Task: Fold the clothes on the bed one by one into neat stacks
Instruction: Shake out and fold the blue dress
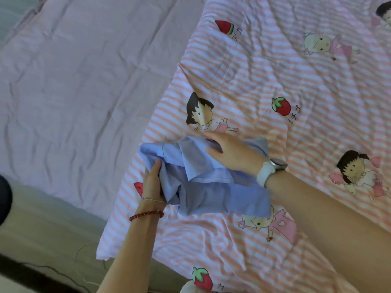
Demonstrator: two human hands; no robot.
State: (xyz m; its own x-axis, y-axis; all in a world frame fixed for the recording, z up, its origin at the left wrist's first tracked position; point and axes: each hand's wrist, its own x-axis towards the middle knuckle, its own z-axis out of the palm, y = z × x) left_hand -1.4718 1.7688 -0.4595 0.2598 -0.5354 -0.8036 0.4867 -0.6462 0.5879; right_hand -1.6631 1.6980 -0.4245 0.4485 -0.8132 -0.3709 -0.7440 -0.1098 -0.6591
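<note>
At nine o'clock of the view lies the plain lilac sheet [80, 85], creased and bare of clothing, and a dark rounded object [4, 199] pokes in at the left edge; what it is cannot be told. From the centre out to three o'clock spreads the pink striped cartoon quilt [275, 77], its corner hanging toward seven o'clock over the bed edge.

The left hand [152, 182] comes in from six o'clock, a red bead bracelet [146, 215] on the wrist. Its fingers are tucked under the left border of the blue garment [211, 187], thumb lying on top, so it pinches that edge.

The garment sits a little below the middle of the view on the quilt, a half-folded bundle with loose flaps. Its long axis runs roughly from ten o'clock to four o'clock, the thicker fold toward the person.

The right hand [230, 151] reaches in from four o'clock, a white watch [268, 169] on the wrist. It lies flat on the garment's upper part, fingers straight and pointing to nine o'clock, pressing rather than grasping.

The fold looks partly done. The loose near flap lies between the two wrists, nearer the left hand, which is probably the better placed to draw it over while the right pins the cloth.
</note>
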